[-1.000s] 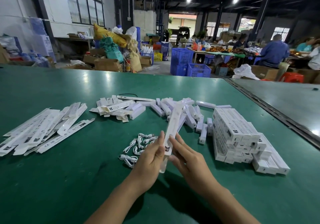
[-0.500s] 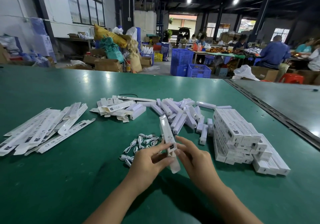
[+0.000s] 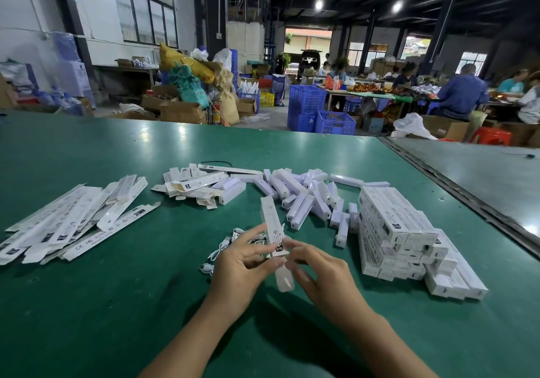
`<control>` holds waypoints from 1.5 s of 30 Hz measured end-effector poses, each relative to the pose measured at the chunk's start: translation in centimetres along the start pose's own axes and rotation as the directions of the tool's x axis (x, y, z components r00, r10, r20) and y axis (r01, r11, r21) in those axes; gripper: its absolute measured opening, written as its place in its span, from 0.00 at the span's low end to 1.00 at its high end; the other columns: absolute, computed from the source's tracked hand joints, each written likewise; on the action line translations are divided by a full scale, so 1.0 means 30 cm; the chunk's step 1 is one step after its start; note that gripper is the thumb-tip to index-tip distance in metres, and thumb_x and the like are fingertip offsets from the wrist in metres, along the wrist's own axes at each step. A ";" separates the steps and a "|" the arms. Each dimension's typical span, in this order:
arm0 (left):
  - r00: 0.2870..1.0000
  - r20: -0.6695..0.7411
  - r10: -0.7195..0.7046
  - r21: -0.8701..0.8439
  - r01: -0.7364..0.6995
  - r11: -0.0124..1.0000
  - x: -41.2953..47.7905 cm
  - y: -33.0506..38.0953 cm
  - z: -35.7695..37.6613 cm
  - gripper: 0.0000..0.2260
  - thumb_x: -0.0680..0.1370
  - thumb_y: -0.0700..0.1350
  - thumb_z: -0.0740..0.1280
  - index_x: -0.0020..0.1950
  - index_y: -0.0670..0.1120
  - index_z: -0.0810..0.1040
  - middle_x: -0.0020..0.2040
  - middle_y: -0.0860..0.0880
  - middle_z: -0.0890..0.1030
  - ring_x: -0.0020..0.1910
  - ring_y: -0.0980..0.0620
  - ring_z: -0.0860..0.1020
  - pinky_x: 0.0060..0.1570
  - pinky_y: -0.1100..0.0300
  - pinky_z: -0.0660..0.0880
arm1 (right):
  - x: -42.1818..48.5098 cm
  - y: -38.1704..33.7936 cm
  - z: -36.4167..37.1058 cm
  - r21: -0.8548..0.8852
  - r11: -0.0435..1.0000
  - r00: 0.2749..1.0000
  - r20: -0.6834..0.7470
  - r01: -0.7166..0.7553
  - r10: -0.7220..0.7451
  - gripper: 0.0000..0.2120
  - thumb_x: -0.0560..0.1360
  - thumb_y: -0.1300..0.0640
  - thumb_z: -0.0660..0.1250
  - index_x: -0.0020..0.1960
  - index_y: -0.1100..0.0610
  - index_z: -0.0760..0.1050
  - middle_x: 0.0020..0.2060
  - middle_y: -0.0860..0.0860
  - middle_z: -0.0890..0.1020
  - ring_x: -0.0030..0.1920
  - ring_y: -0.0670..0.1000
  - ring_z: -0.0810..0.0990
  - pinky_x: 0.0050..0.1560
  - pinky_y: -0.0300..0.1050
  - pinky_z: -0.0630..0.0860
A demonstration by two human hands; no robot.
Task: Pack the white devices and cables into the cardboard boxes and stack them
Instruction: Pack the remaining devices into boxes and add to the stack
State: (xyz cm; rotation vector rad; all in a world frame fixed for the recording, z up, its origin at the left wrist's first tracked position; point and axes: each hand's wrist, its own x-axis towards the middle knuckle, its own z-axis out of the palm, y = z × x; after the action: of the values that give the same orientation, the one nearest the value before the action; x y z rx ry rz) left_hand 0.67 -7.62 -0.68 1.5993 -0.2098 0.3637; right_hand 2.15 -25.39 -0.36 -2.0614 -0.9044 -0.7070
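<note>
Both hands hold one long white carton (image 3: 272, 225) above the green table (image 3: 117, 304), its far end tilted away and to the left, its near flap hanging open. My left hand (image 3: 242, 266) pinches the carton's left side near the flap. My right hand (image 3: 318, 272) grips it from the right. Small white coiled cables (image 3: 222, 246) lie just behind my left hand, partly hidden. Loose white devices (image 3: 304, 202) are scattered behind the carton. A stack of packed cartons (image 3: 403, 237) stands to the right.
Flat unfolded cartons (image 3: 67, 225) lie fanned out at the left, and a few half-opened ones (image 3: 193, 187) at centre back. A seam with a second table (image 3: 482, 173) runs along the right. Blue crates (image 3: 318, 111) and seated people are beyond the table's far edge.
The carton has swung from pointing far-right to pointing far-left, and has come lower and closer. Both hands have closed in round its near end by the flap.
</note>
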 end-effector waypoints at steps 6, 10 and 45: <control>0.997 -0.046 -0.062 -0.073 0.059 0.996 0.007 -0.003 0.001 0.09 0.71 0.36 0.76 0.48 0.48 0.86 0.56 0.56 0.85 0.50 0.57 0.84 0.50 0.64 0.79 | -0.005 0.012 -0.008 0.036 0.998 0.984 0.173 -0.047 0.040 0.19 0.72 0.59 0.72 0.59 0.44 0.73 0.69 0.38 0.73 0.65 0.36 0.74 0.64 0.38 0.73; 0.992 -0.083 -0.099 -0.141 0.086 0.986 0.015 0.001 -0.001 0.07 0.72 0.36 0.75 0.48 0.43 0.86 0.53 0.53 0.86 0.44 0.57 0.84 0.41 0.67 0.78 | 0.004 0.017 -0.017 0.044 0.997 0.959 0.280 -0.057 0.043 0.29 0.70 0.54 0.77 0.65 0.40 0.70 0.72 0.34 0.66 0.67 0.34 0.70 0.66 0.32 0.68; 0.995 0.066 -0.080 -0.151 0.090 0.984 -0.015 0.028 0.013 0.12 0.76 0.33 0.70 0.49 0.49 0.87 0.55 0.54 0.85 0.57 0.62 0.81 0.48 0.68 0.78 | 0.006 -0.001 -0.007 0.034 0.999 0.992 -0.125 0.038 -0.034 0.03 0.73 0.63 0.73 0.47 0.60 0.84 0.46 0.49 0.84 0.46 0.42 0.83 0.48 0.41 0.80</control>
State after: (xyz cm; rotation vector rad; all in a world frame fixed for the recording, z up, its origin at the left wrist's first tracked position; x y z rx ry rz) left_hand -0.02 -8.11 -0.06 1.4630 -0.2096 0.2281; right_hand 2.21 -25.48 -0.11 -1.9507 -0.8792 -0.8229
